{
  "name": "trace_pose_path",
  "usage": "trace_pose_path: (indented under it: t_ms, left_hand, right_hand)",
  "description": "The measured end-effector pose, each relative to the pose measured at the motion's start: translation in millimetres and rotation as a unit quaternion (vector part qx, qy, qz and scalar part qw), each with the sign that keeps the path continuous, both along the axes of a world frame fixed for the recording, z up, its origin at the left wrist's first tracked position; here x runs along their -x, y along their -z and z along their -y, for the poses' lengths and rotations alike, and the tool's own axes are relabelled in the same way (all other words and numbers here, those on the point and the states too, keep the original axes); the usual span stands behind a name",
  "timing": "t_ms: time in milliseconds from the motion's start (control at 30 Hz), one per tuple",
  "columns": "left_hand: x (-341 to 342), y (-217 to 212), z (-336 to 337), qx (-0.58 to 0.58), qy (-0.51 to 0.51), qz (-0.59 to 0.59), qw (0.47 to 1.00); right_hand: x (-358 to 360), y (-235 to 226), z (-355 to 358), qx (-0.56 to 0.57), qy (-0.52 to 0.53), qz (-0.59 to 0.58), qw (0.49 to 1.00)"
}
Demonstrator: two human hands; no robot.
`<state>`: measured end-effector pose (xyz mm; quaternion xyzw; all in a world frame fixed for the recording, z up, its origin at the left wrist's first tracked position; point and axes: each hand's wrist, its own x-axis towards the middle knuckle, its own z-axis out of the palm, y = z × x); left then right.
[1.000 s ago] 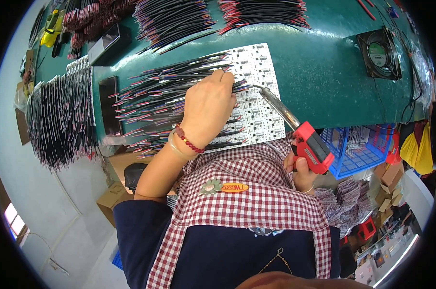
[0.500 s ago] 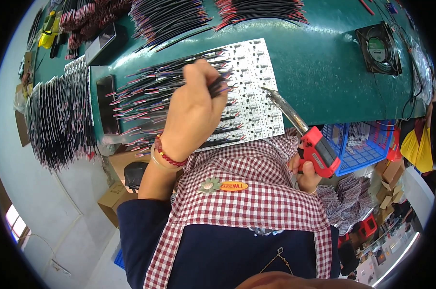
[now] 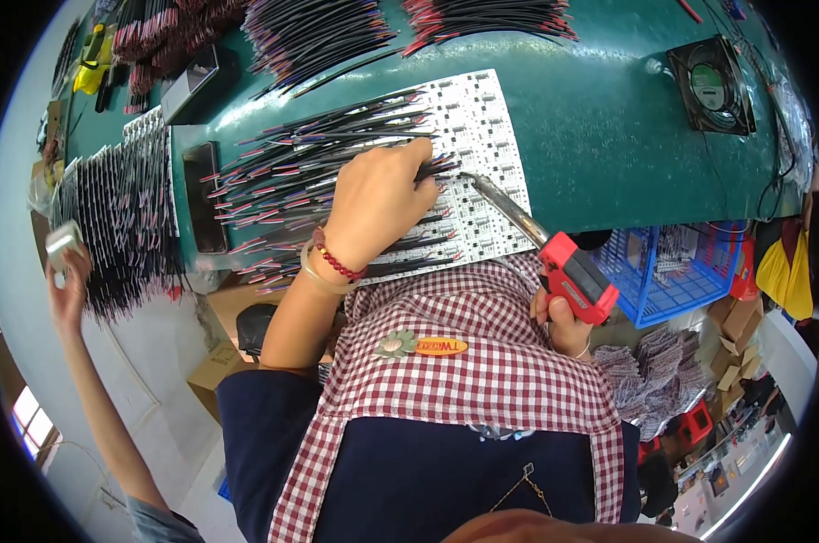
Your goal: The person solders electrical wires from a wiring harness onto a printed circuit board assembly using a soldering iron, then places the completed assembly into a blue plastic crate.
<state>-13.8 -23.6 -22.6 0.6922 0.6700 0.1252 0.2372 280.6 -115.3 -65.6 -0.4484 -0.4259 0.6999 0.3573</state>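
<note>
Co-worker's hand (image 3: 66, 281): raised at far left, newly in view, holding a small pale object.
Left hand (image 3: 378, 204): shifted back down the white circuit panel (image 3: 491, 136), fingertips pinching a red-black wire (image 3: 441, 167).
Right hand (image 3: 563, 321): fist closed on the red soldering gun (image 3: 572, 276), tip now nearer the pinched wire; joint looks next.

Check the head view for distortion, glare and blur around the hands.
Head view: strong fisheye bend, the green bench edge curving and corners black; even lighting, mild sheen on the bench; left hand on the wires and right hand with the red soldering iron both sharp.
</note>
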Motion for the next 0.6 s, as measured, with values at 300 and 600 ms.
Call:
trace_pose_path:
  t_ms: [300,600]
  left_hand:
    - [1,-1,-2,-0.005,0.016,-0.005,1.000]
    - [1,-1,-4,0.005,0.029,-0.013,0.999]
  right_hand:
    - [-1,7,4,0.022,-0.019,0.000,1.000]
    - [2,-3,2,-0.028,-0.043,0.103,0.993]
